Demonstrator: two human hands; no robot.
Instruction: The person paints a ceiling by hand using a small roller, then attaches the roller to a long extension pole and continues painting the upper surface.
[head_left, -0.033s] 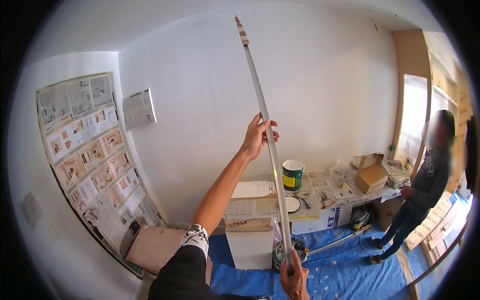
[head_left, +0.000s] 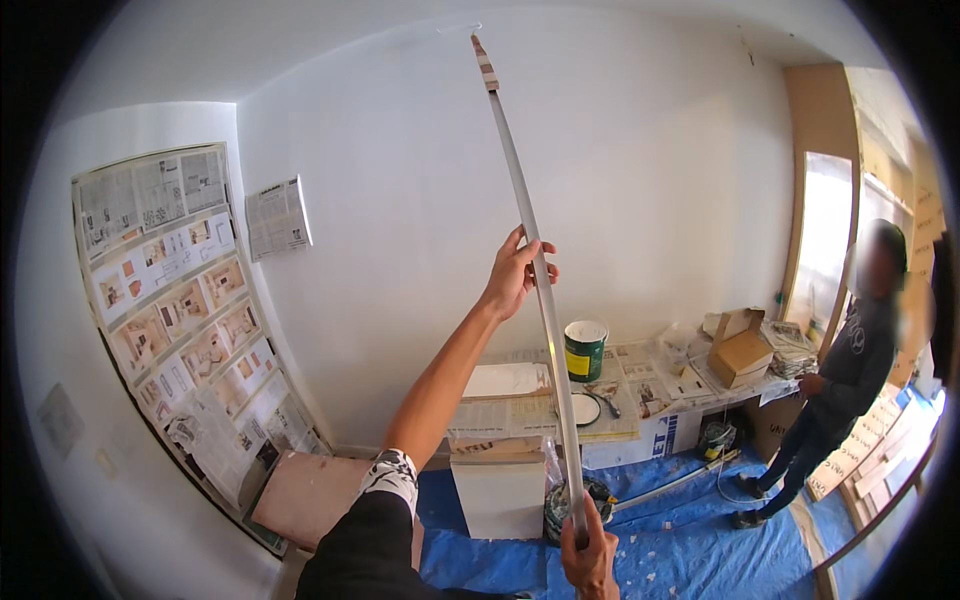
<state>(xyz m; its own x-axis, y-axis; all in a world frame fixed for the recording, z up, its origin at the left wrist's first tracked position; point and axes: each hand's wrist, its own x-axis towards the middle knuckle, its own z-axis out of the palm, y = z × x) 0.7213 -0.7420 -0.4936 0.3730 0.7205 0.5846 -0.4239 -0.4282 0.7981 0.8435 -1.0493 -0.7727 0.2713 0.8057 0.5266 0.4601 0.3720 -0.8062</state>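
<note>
A long metal pole slants up the white wall, with a brown-and-cream striped section near its tip. At its top, close to the ceiling, a pale roller frame shows faintly; the roller itself is hard to make out against the white. My left hand is closed around the pole at mid-length, thumb across it and fingertips showing on the right side. Low in the view, my right hand grips the pole's bottom end. A dark paint-stained bucket stands on the floor behind the lower part of the pole.
A newspaper-covered bench along the wall bears a green paint can, a lid and an opened carton. Blue sheeting covers the floor, with another pole on it. A person stands at right; newspaper covers the left doorway.
</note>
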